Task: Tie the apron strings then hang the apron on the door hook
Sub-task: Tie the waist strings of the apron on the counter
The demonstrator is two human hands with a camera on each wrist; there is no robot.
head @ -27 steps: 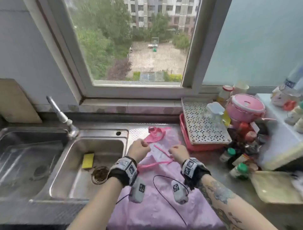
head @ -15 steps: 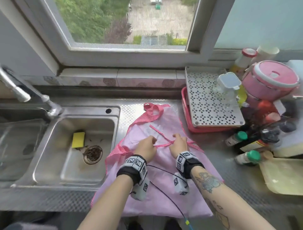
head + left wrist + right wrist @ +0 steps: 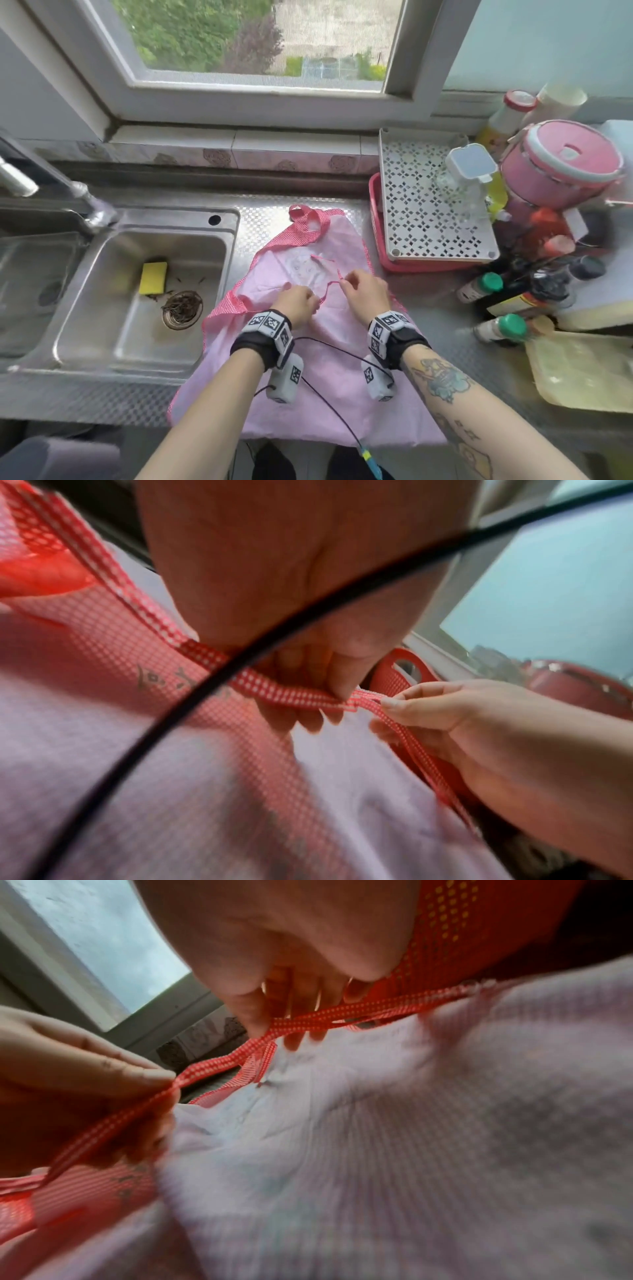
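A pale pink apron (image 3: 329, 387) with red-checked trim lies flat on the steel counter, its neck loop (image 3: 308, 222) toward the window. Both hands work its red-checked strings (image 3: 329, 289) over the apron's chest. My left hand (image 3: 298, 305) pinches one string (image 3: 294, 693) between thumb and fingers. My right hand (image 3: 363, 291) pinches the other string (image 3: 294, 1022) at its fingertips. The two strings cross between the hands (image 3: 253, 1053). No door hook is in view.
A steel sink (image 3: 102, 346) with a yellow sponge (image 3: 153, 278) and a tap (image 3: 92, 209) lies left of the apron. A red drainer tray (image 3: 428, 265), a pink pot (image 3: 561, 164), bottles (image 3: 479, 287) and a yellow tray (image 3: 582, 370) crowd the right.
The head view has tilted down toward the counter. Both hands have drawn back toward me and slightly apart, and the string now arcs up between them.
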